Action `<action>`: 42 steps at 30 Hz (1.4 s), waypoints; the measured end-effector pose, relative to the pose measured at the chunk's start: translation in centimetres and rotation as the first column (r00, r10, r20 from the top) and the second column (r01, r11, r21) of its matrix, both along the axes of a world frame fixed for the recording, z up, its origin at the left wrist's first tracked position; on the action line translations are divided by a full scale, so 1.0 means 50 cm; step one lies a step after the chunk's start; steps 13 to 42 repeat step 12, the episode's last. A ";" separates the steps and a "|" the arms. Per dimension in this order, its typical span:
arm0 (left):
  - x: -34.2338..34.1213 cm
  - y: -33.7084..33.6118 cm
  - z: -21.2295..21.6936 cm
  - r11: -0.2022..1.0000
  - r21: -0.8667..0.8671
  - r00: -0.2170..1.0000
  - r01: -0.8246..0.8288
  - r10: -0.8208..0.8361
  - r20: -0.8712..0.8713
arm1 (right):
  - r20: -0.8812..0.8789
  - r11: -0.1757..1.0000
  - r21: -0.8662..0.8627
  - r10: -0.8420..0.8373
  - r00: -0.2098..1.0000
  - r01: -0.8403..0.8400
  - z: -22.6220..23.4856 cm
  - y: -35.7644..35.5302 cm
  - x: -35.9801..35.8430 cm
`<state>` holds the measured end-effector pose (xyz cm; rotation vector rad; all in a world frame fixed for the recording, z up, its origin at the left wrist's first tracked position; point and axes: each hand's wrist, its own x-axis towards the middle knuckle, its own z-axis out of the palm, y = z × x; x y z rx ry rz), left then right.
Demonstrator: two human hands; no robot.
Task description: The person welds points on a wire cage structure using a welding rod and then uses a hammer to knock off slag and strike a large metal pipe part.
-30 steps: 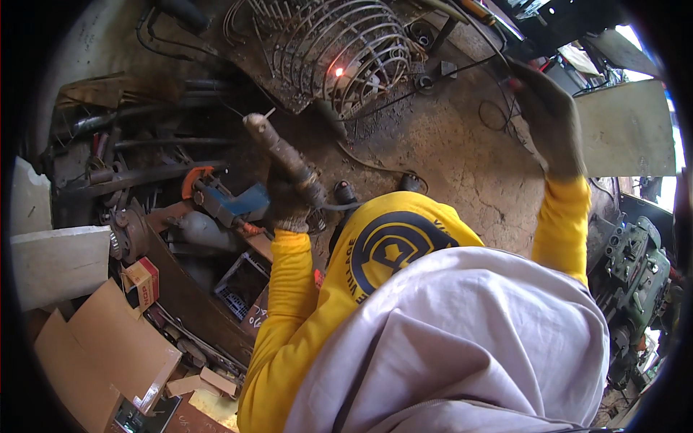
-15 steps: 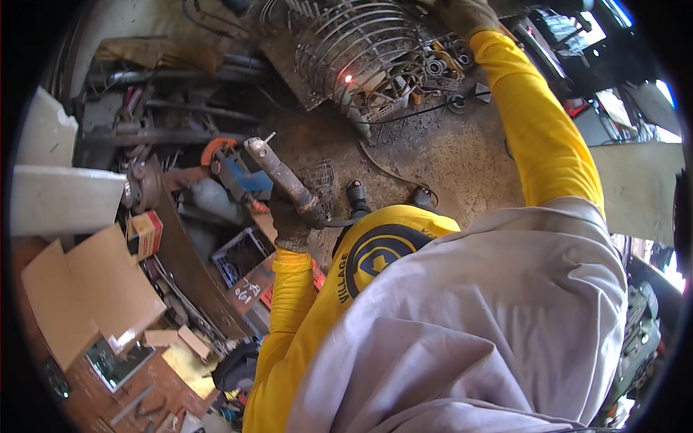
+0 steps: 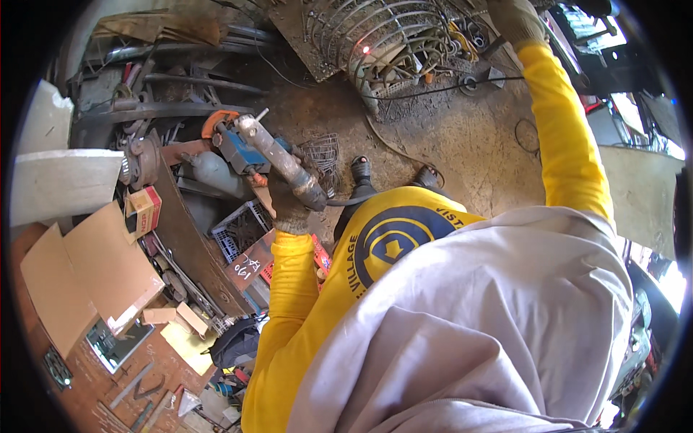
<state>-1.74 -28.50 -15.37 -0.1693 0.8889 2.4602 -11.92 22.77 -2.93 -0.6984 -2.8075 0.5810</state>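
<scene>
Left hand (image 3: 289, 206) grip clamped on welding torch (image 3: 278, 159), axis pointing upper-left; right hand (image 3: 514, 18) grip unclear.

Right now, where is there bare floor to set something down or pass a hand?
The widest bare patch is the dirt floor between the wire cage, the shoes and the right sleeve; only a thin cable crosses it. Left of the left hand gripping the welding holder, scrap metal, a plastic crate and cardboard crowd everything.
</scene>
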 end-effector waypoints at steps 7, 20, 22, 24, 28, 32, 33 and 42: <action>-0.193 0.024 0.043 0.978 -0.168 0.974 0.123 -0.152 -0.168 | -0.216 0.800 -0.600 -0.139 0.967 -0.019 -0.072 -0.250 0.271; -0.379 0.038 0.037 0.845 -0.031 0.822 0.534 -0.528 -0.215 | -0.148 0.910 -0.330 0.215 0.965 -0.253 -0.166 -0.436 0.399; -0.379 0.038 0.037 0.845 -0.031 0.822 0.534 -0.528 -0.215 | -0.148 0.910 -0.330 0.215 0.965 -0.253 -0.166 -0.436 0.399; -0.379 0.038 0.037 0.845 -0.031 0.822 0.534 -0.528 -0.215 | -0.148 0.910 -0.330 0.215 0.965 -0.253 -0.166 -0.436 0.399; -0.379 0.038 0.037 0.845 -0.031 0.822 0.534 -0.528 -0.215 | -0.148 0.910 -0.330 0.215 0.965 -0.253 -0.166 -0.436 0.399; -0.379 0.038 0.037 0.845 -0.031 0.822 0.534 -0.528 -0.215 | -0.148 0.910 -0.330 0.215 0.965 -0.253 -0.166 -0.436 0.399; -0.379 0.038 0.037 0.845 -0.031 0.822 0.534 -0.528 -0.215 | -0.148 0.910 -0.330 0.215 0.965 -0.253 -0.166 -0.436 0.399; -0.379 0.038 0.037 0.845 -0.031 0.822 0.534 -0.528 -0.215 | -0.148 0.910 -0.330 0.215 0.965 -0.253 -0.166 -0.436 0.399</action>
